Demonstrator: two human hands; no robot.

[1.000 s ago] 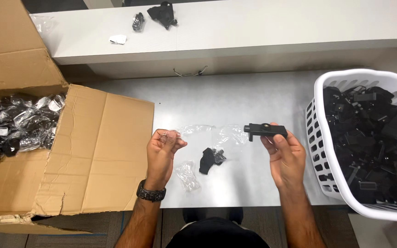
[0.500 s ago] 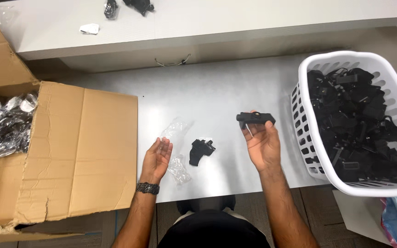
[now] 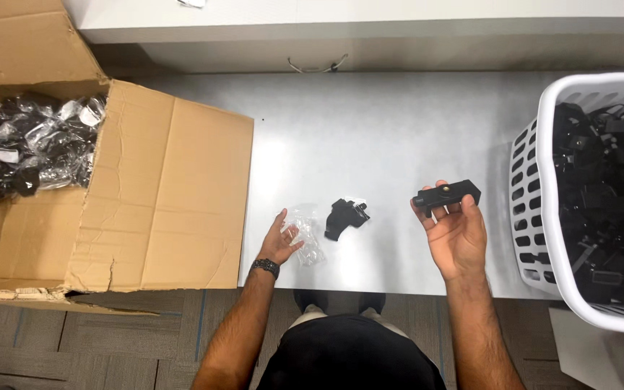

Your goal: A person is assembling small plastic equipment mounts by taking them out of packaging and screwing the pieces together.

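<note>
A pale grey table (image 3: 399, 123) fills the view. The right hand (image 3: 456, 235) grips a small black block (image 3: 447, 195) in its fingertips, palm up, near a white basket (image 3: 532, 180) full of black parts. The left hand (image 3: 281, 238) lies open, touching an empty clear bag (image 3: 306, 230); a second black piece (image 3: 344, 215) lies just beside it. A cardboard box (image 3: 167, 195) of bagged parts stands at the left.

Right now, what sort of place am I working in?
Probably a packing or sorting workstation. A cardboard box holds black parts in clear bags, a white basket holds loose black parts, and your right hand holds one black part over a plain worktable.
</note>
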